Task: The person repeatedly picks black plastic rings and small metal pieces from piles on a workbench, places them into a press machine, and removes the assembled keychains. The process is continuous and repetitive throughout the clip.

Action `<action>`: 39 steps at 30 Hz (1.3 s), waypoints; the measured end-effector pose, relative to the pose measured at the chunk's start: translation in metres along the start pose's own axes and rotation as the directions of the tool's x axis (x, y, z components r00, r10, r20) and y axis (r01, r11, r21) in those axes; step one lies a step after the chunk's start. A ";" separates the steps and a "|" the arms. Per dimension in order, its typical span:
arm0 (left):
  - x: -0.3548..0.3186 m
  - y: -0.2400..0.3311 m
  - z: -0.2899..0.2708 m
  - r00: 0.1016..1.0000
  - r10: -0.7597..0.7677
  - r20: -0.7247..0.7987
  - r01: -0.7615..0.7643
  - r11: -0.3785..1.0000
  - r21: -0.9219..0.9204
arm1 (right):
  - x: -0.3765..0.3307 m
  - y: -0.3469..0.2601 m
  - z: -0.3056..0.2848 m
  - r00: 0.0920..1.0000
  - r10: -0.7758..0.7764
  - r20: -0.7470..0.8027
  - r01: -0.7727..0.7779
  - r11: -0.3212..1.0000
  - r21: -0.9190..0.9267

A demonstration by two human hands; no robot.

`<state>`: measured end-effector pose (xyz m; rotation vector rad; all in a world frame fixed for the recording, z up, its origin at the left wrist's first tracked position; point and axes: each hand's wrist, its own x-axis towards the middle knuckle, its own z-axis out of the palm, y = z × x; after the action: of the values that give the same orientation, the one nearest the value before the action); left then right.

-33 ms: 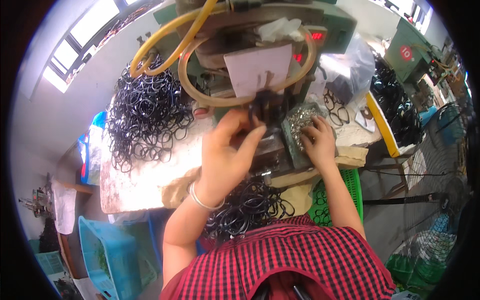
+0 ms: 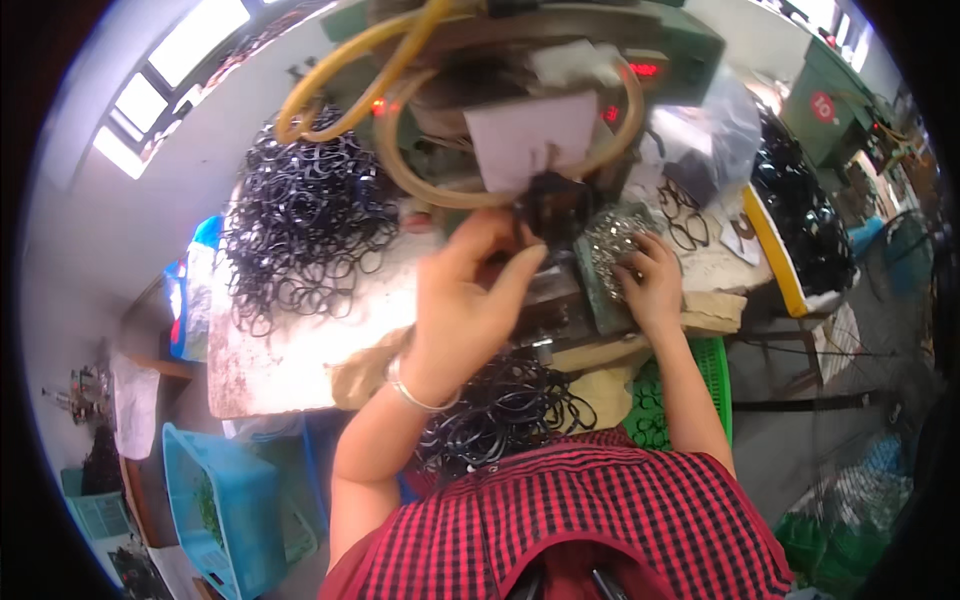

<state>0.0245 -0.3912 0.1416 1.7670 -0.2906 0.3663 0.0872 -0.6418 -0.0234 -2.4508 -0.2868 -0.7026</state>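
Observation:
My left hand (image 2: 475,290), wearing a pale bangle, is raised at the working head (image 2: 555,215) of a bench machine. Its thumb and fingers come together in a pinch there; what they grip is dark and blurred. Over a shallow tray (image 2: 597,300) of small shiny metal pieces (image 2: 612,240), just right of the machine head, is my right hand (image 2: 655,285). Its fingers are bent down with the tips among the pieces, and whatever lies between them is too small to tell. A pile of black loops (image 2: 500,410) rests below my left wrist, near my lap.
A large heap of black loops (image 2: 310,210) covers the table's left part. Yellow hose (image 2: 365,125) curves above. Two loose loops (image 2: 685,215) lie right of the tray, near a yellow-edged box (image 2: 775,255). Blue (image 2: 225,510) and green (image 2: 712,385) baskets stand below; a fan cage is at right.
The whole view has shifted slightly to the right. My left hand stays at the machine head, and my right hand stays over the metal pieces with its fingers slightly closer together.

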 end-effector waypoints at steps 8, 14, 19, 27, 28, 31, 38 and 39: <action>-0.004 -0.004 0.005 0.999 0.032 0.011 -0.032 0.999 0.040 | 0.014 -0.014 -0.011 0.994 0.108 -0.023 -0.107 0.993 0.049; -0.054 0.004 -0.070 0.930 0.316 -0.186 -0.219 0.886 0.410 | -0.002 0.001 -0.005 0.981 0.081 -0.177 -0.055 0.988 0.147; -0.027 -0.042 -0.206 0.794 0.162 -0.586 0.238 0.804 0.545 | 0.007 -0.010 -0.024 0.988 0.127 -0.090 -0.099 0.959 0.267; -0.027 -0.272 -0.262 0.626 -0.345 -0.699 0.775 0.371 0.511 | 0.005 -0.010 -0.021 0.940 0.342 0.011 -0.328 0.891 0.315; -0.020 -0.268 -0.241 0.661 -0.350 -0.663 0.749 0.342 0.567 | -0.001 -0.007 -0.026 0.925 0.380 -0.011 -0.352 0.869 0.348; -0.029 -0.256 -0.211 0.800 -0.460 -0.386 0.584 0.447 0.678 | -0.032 0.003 -0.043 0.899 0.436 -0.041 -0.382 0.827 0.411; -0.016 -0.154 -0.136 0.872 -0.369 -0.322 0.405 0.913 0.051 | -0.043 -0.012 -0.073 0.919 0.391 -0.051 -0.326 0.825 0.461; -0.016 -0.149 -0.135 0.890 -0.310 -0.336 0.337 0.941 0.025 | -0.032 -0.036 -0.074 0.935 0.354 0.005 -0.305 0.798 0.519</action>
<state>0.0553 -0.2265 0.0296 1.7631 0.2610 0.4266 0.0164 -0.6566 0.0283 -1.8798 0.0030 -0.5019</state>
